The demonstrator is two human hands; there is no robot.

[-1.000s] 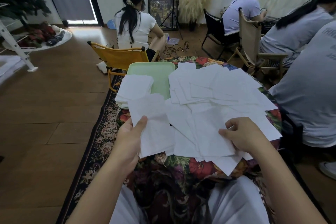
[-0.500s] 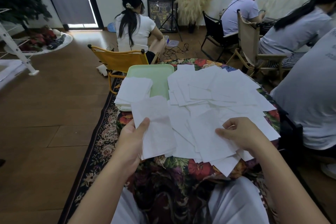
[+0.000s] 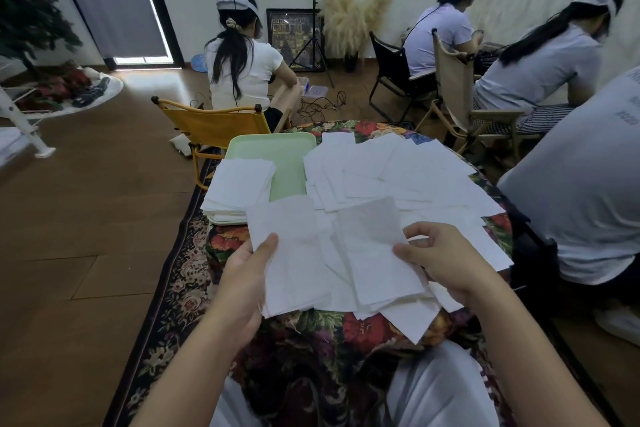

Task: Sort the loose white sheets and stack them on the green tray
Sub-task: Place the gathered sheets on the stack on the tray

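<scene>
Left hand [image 3: 242,282]: a white sheet [image 3: 291,253] is pinched at its left edge, the thumb [image 3: 266,248] laid on its upper face and the remaining fingers hidden beneath it. The sheet is held slightly raised above the near left part of the bench [image 3: 360,326].

Right hand [image 3: 446,262]: a second sheet [image 3: 374,250] is gripped at its right edge, the thumb [image 3: 410,251] pressed on top and the curled fingers [image 3: 420,230] closed at the edge behind it. This sheet overlaps the loose ones under it and lies just beside the first, their inner edges close together.

Loose sheets [image 3: 398,173]: a scattered, overlapping pile is spread over most of the bench, from the hands to the far edge, with some corners hanging over the near rim.

Tray [image 3: 287,152]: the green tray is set at the far left of the bench, beyond the left hand. A squared stack [image 3: 239,187] of sheets is carried on its near left part; the far right part is bare green.

Bench: a flowered cloth covers it.
</scene>
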